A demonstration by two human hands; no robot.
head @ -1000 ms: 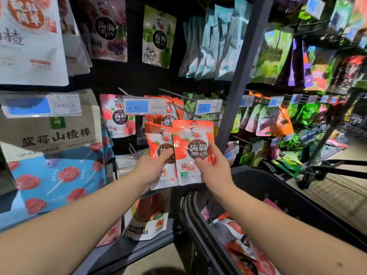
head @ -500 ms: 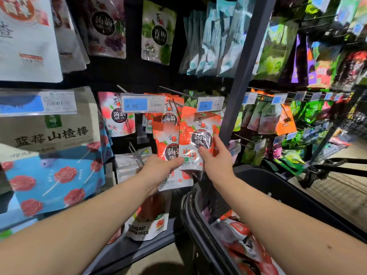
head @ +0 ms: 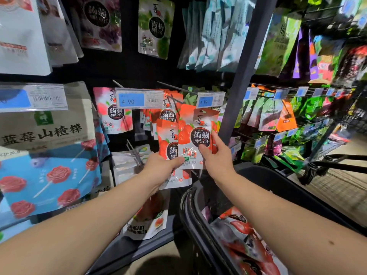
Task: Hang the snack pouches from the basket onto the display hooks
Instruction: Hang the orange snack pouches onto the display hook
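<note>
Hands over basket: both forearms reach out from the viewer; beneath the right one sits the dark basket [head: 190, 215], with more red pouches [head: 244, 231] lying inside.
Left hand: the left hand [head: 160, 167] grips the lower pouch [head: 166, 135], thumb laid across its front and fingers hidden behind. It sits lower and further left than the other hand.
Right hand: the right hand [head: 216, 157] pinches the raised pouch [head: 196, 128] at its lower right corner, thumb on the front and forefinger running up the right edge. It is clamped on the pack, not spread.
Raised pouch: upright with its long axis vertical, overlapping the front of the lower pouch. Its hang hole [head: 202, 111] is at the top edge, well above the gripping fingers.
Price tag: the blue tag [head: 210, 100] hangs just above and slightly right of that hole, at the front end of a hook.
Hook: the thin rod [head: 174, 87] runs back and up-left from the tag towards the dark panel. Whether its tip lines up with the hole I cannot tell.
Hung row: matching strawberry pouches [head: 168, 114] hang behind the two held ones.
Deciding relation: the target lies above and beyond the right hand, which is the nearer hand. I judge the hole must rise a little and then travel back along the rod.
</note>
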